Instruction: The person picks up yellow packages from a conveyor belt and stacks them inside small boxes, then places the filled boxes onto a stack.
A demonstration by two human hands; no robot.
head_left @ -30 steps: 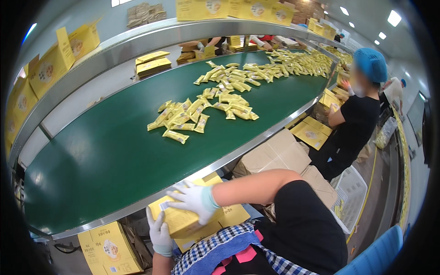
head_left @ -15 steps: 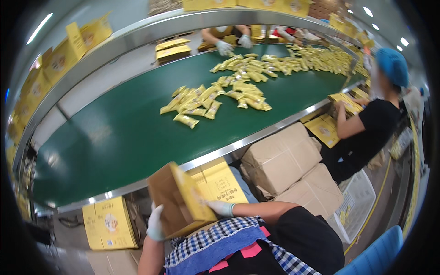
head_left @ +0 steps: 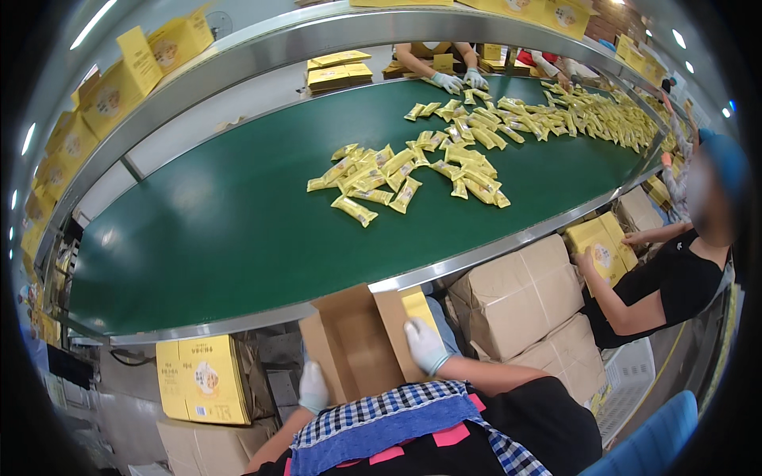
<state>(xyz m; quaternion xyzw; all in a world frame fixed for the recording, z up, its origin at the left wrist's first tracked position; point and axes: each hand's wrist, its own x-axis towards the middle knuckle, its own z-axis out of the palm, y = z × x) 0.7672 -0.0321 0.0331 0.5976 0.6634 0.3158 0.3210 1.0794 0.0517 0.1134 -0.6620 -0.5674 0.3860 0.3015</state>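
Beyond the carton (head_left: 361, 337), yellow packets (head_left: 482, 137)

Box (head_left: 357, 349) bars near-edge middle; belt (head_left: 198, 238) free leftward.

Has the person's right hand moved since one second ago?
Yes: the right hand has shifted rightward, farther from the stack of flat yellow cartons and nearer the upper brown bundle.

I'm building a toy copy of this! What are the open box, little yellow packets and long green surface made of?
The open box looks like cardboard: dull brown inside, with stiff flaps. The yellow packets are probably thin plastic film: shiny, with flattened ends. The green surface could be plastic or rubber: smooth, with soft, blurry shine.
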